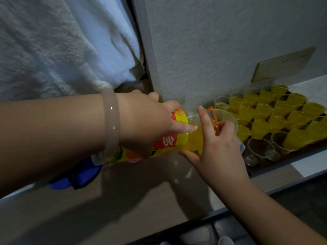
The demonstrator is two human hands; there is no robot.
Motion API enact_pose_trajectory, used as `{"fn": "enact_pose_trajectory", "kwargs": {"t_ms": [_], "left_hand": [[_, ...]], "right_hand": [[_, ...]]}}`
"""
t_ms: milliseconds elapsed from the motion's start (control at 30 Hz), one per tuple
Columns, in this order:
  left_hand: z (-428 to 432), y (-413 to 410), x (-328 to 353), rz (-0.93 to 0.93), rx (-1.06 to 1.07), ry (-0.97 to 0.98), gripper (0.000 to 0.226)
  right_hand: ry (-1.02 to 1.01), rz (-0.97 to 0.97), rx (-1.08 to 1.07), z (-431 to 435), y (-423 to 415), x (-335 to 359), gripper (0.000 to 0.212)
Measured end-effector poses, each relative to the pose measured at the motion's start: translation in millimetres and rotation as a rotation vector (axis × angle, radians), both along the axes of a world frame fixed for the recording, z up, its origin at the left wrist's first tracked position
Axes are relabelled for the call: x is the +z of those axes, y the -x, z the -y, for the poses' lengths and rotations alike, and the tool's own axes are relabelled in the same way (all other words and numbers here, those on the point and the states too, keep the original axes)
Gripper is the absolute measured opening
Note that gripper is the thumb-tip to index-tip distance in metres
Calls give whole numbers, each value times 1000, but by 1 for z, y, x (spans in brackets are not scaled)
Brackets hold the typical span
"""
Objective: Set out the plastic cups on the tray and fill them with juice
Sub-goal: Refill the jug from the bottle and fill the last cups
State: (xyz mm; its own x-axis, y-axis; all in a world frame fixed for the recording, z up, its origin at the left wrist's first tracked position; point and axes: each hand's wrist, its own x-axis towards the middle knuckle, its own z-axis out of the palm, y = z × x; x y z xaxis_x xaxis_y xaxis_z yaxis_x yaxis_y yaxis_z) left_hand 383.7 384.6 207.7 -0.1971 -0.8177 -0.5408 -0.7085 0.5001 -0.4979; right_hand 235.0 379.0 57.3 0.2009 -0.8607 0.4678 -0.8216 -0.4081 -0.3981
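My left hand (146, 121) grips a large juice bottle (178, 138) with a yellow and red label, tipped on its side with its neck pointing right. My right hand (217, 144) holds a clear plastic cup (228, 119) at the bottle's mouth, where an orange cap ring (213, 119) hangs. On the right, a dark tray (300, 152) carries several clear cups filled with yellow juice (263, 112). A few empty cups (260, 149) stand at the tray's near left corner. The cup's inside is partly hidden by my fingers.
A blue pouch (76, 177) lies on the counter (141, 191) under my left forearm. White towels (53, 50) hang at the upper left. A grey wall with a socket plate (283, 64) rises behind the tray. The counter's front edge runs diagonally at the lower right.
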Motion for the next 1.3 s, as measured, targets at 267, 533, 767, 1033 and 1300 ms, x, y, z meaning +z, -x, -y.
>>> {"fn": "enact_pose_trajectory", "kwargs": {"t_ms": [267, 533, 767, 1033, 1300], "left_hand": [[-10, -10, -14, -79, -39, 81, 108], [-41, -33, -62, -415, -1, 228, 111], [-53, -44, -102, -667, 48, 346, 112], [-59, -53, -173, -914, -14, 602, 112], [-44, -48, -227, -1189, -17, 807, 104]], "right_hand": [[-7, -3, 22, -1, 3, 2, 113], [47, -77, 33, -5, 8, 8, 108], [64, -95, 156, -9, 12, 18, 100], [207, 92, 303, -8, 13, 20, 57], [275, 128, 366, -2, 2, 11, 22]]}}
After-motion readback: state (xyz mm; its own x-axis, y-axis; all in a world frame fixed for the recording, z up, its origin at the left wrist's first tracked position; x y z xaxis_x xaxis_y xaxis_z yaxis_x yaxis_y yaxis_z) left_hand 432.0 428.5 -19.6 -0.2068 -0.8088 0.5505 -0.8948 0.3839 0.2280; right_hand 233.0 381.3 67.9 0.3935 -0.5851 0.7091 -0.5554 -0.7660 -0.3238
